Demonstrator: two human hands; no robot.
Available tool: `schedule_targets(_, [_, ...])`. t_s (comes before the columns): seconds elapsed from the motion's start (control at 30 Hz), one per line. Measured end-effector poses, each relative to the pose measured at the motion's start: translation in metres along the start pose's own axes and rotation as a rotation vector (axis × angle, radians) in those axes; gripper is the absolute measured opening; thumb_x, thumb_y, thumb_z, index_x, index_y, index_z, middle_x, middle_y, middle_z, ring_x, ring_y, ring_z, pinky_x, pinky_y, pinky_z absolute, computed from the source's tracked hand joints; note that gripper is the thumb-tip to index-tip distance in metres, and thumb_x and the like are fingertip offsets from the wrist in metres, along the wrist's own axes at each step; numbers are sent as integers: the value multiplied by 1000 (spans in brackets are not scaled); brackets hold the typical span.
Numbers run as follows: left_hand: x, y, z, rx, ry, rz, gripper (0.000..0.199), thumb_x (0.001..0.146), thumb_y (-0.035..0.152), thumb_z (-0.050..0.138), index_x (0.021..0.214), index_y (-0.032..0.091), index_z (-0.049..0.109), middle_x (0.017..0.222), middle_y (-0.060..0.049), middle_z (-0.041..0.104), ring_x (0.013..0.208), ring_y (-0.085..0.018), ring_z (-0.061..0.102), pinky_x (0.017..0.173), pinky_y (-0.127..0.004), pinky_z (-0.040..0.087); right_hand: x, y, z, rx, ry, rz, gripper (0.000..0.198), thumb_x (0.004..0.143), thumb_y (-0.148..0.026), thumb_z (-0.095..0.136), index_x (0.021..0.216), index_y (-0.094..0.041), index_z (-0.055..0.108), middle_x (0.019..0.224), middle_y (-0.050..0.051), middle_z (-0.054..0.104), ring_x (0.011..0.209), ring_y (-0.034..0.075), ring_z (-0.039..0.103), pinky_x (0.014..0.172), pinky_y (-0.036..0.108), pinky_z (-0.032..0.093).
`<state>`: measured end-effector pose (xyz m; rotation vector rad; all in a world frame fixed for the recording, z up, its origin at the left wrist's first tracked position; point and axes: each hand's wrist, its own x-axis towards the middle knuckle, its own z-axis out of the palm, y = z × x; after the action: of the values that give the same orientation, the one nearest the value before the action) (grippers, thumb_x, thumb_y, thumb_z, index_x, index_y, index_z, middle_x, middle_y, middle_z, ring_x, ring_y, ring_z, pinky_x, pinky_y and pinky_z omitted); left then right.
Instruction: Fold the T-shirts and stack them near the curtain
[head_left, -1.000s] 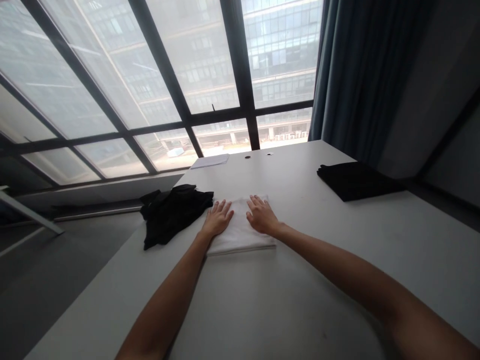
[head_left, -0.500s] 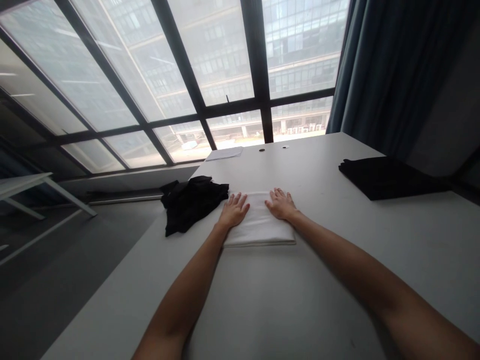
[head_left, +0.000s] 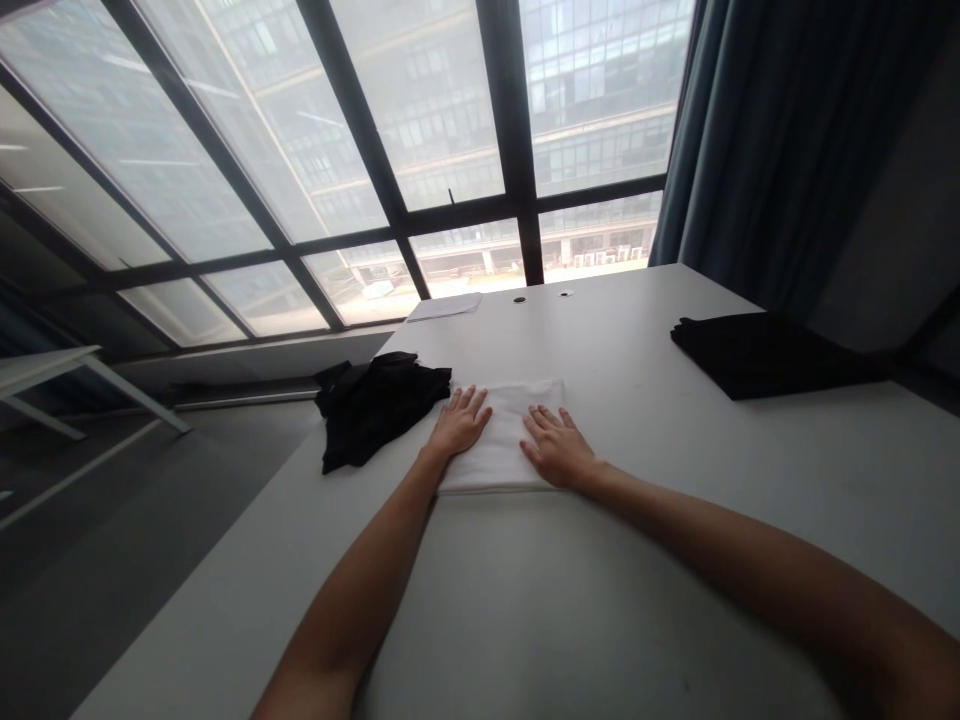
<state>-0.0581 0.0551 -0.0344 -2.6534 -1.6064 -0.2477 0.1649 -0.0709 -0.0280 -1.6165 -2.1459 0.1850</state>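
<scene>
A white cloth (head_left: 501,455), folded into a flat rectangle, lies on the white table in front of me. My left hand (head_left: 459,422) rests flat on its left side, fingers spread and pointing away from me. On the right side my right hand (head_left: 556,447) lies palm down, its fingers stretched out over the fabric. Neither hand grips anything. Close to my left hand is a crumpled black garment (head_left: 379,405), apart from the fingers. Parts of the cloth's left and right edges are hidden under my hands.
A folded black cloth (head_left: 772,355) lies at the table's right side. Papers (head_left: 444,307) and two round cable holes are near the far edge of the table (head_left: 630,560). Beyond stand large windows, with a blue curtain (head_left: 720,150) at the right. Another table (head_left: 49,368) is at left.
My right hand has slid toward me along the white cloth, uncovering its far right corner. My left hand stays at the left side. The view has shifted slightly.
</scene>
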Motion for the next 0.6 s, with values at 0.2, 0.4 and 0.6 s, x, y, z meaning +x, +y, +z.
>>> schedule_targets(0.2, [0,1,-2,15,4,7,61,107,50,32,160,20,36,167,-12,29,154,-39,20,121,-52,26,-5,-1,-6,3,27,29,58,105,-40,32,155,-10,42,166,15,30,156,27,20,124,52,13])
schedule_targets(0.4, [1,-4,3,-34,22,12,61,106,51,35,159,21,38,167,-11,29,155,-38,19,121,-53,24,-3,6,0,-6,-34,1,60,104,-42,38,154,-10,42,165,17,31,155,28,22,125,51,11])
schedule_targets(0.6, [9,-9,1,-342,105,-160,61,103,41,43,154,7,42,163,-20,33,155,-33,23,123,-48,24,-8,9,4,12,-14,28,57,104,-39,38,151,-8,46,163,17,35,154,28,25,125,49,12])
